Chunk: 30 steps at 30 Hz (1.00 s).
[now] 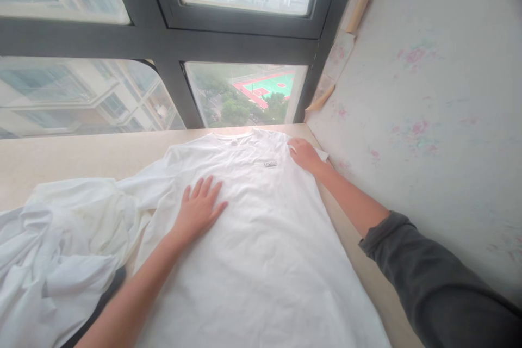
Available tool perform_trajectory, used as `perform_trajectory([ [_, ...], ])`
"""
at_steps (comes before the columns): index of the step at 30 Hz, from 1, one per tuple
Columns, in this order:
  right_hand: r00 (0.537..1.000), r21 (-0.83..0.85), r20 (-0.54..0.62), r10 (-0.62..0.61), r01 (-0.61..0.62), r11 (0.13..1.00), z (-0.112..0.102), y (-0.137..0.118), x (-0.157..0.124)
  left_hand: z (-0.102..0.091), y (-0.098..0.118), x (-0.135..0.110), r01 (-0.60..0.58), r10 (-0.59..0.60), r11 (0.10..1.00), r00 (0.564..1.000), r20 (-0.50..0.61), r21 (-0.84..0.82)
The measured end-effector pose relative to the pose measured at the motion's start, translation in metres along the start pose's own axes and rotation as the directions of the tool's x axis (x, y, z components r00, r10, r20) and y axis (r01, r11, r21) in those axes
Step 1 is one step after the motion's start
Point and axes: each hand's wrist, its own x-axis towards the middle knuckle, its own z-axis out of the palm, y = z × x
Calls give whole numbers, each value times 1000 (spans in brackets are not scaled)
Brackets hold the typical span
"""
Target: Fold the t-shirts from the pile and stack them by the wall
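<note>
A white T-shirt lies spread out front side up, its neckline toward the window and a small printed label on its chest. My left hand rests flat on the shirt's left chest area, fingers spread and nothing gripped. At the shirt's right shoulder, near the wall, my right hand has its fingers drawn together on the fabric. Part of the right sleeve shows beyond that hand. Slight wrinkles run across the shirt's front.
A heap of crumpled white clothes lies to the left, with a dark edge beneath it. The pale ledge meets a dark-framed window ahead. On the right stands a wall with peeling floral wallpaper.
</note>
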Motion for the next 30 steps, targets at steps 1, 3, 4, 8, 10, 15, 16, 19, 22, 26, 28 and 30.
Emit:
perform_trajectory([
  [1, 999, 24, 8, -45, 44, 999, 7, -9, -4, 0, 1, 0, 1, -1, 1000, 1000, -5, 0],
  [3, 997, 61, 35, -75, 73, 995, 20, -18, -11, -1, 3, -1, 7, -7, 1000, 1000, -14, 1],
  [4, 997, 70, 55, -60, 56, 996, 26, -17, -14, 0, 4, -1, 7, -7, 1000, 1000, -16, 1],
  [8, 990, 29, 119, 72, -76, 997, 33, 0, -15, 2, 10, -2, -9, 9, 1000, 1000, -24, -10],
  [10, 989, -25, 107, 104, -101, 995, 28, 3, -11, 3, 14, 1, -15, 14, 1000, 999, -28, -24],
  [15, 998, 4, 33, -48, 48, 999, 19, -36, -13, 1, 15, 20, 51, -54, 998, 996, -68, -39],
  [16, 995, 39, 38, -87, 86, 996, 21, -46, -17, 1, 11, 25, 80, -83, 996, 993, -86, -38],
  [19, 987, 98, 97, -125, 116, 988, 31, -68, -29, 1, -10, 38, 173, -176, 984, 980, -91, -45],
  [22, 984, 97, 141, -110, 97, 991, 40, -71, -33, 5, -33, 44, 239, -242, 969, 969, -46, -56],
  [26, 979, 99, 167, -116, 100, 990, 40, -64, -27, 6, -46, 45, 247, -249, 968, 968, -34, -54],
  [28, 978, 99, 181, -108, 91, 991, 36, -65, -25, 2, -39, 41, 234, -237, 971, 970, -61, -51],
  [30, 982, 95, 173, -78, 62, 994, 31, -72, -29, -3, -23, 32, 205, -210, 977, 972, -105, -53],
])
